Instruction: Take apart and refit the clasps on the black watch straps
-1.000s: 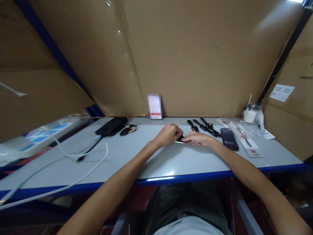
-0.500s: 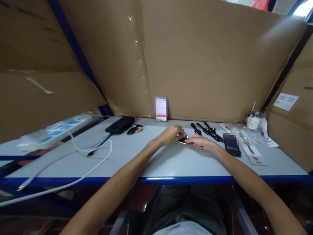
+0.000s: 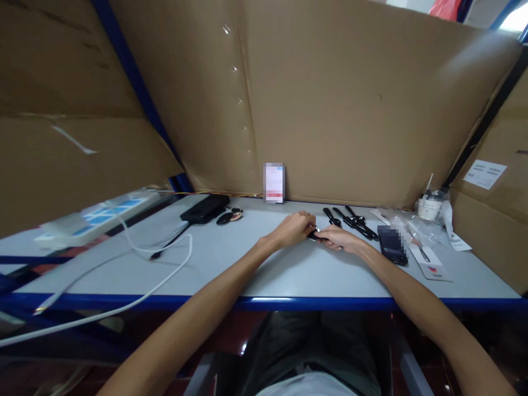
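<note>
My left hand [image 3: 295, 227] and my right hand [image 3: 339, 237] meet over the middle of the table, fingers closed on a small black object with a shiny edge [image 3: 313, 235]. Most of this object lies hidden behind the fingers, so its kind cannot be made out. The left fingers curl over its left end, while the right thumb and fingers pinch it from the right. Just beyond the right hand lie several black wristwatch-like straps [image 3: 351, 219]. A black handheld device [image 3: 392, 245], partly blurred out, rests right of the right hand.
A phone [image 3: 274, 182] leans on the cardboard back wall [image 3: 322, 110]. At left are a black box-shaped device [image 3: 205, 209], a dark oval item [image 3: 224, 218], white cables [image 3: 187, 258] and a power strip [image 3: 111, 212]. Plastic bags [image 3: 429, 234], a carded tool [image 3: 424, 253] and a white cup [image 3: 428, 208] stand right.
The view has shifted slightly. Both hands stay together on the small black object, which now appears turned a little and more covered by the fingers.
</note>
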